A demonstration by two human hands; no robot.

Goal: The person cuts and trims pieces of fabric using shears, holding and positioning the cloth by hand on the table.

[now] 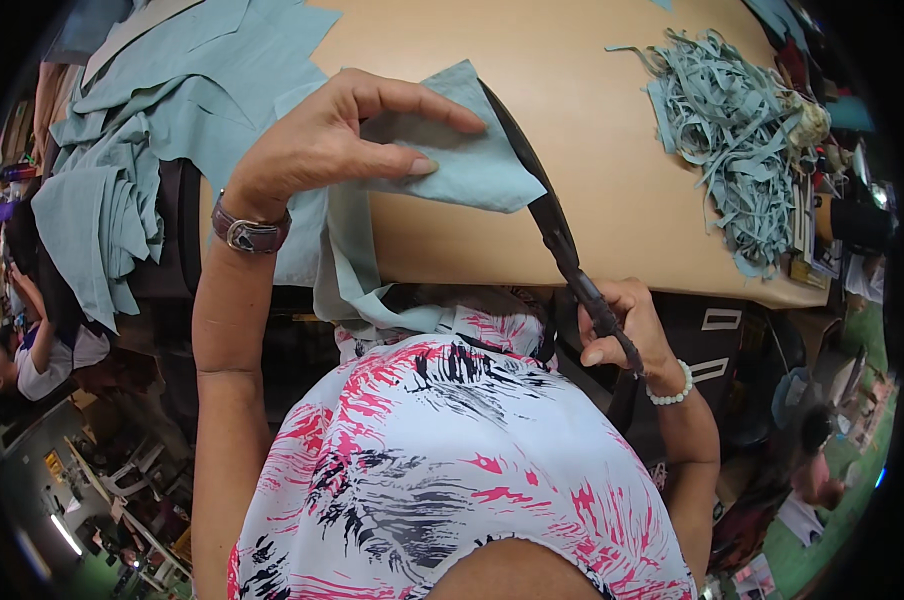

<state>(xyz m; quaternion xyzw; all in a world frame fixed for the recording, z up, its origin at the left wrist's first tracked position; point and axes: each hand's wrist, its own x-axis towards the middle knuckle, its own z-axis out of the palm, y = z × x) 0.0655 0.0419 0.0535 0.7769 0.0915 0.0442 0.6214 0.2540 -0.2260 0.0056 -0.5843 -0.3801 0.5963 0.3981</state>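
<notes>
My left hand (pixel 317 135), with a strapped watch or bracelet on its wrist, pinches a light blue-green piece of fabric (pixel 477 165) between thumb and fingers above the table. My right hand (pixel 642 325), with a pale bead bracelet at its wrist, is wrapped round the handles of long dark scissors (pixel 552 225). Their blades point up and away, lying along the fabric's right edge; whether they part round the cloth I cannot tell. Below my left hand, a strip of the same fabric (pixel 347 245) hangs over the table's front edge toward my lap.
On the tan tabletop (pixel 592 150), a tangled heap of thin blue-green fabric strips (pixel 727 140) lies at the right. Larger fabric sheets (pixel 202 100) spread over the left, with folded layers (pixel 97 230) draped beside them. Other people sit nearby on both sides.
</notes>
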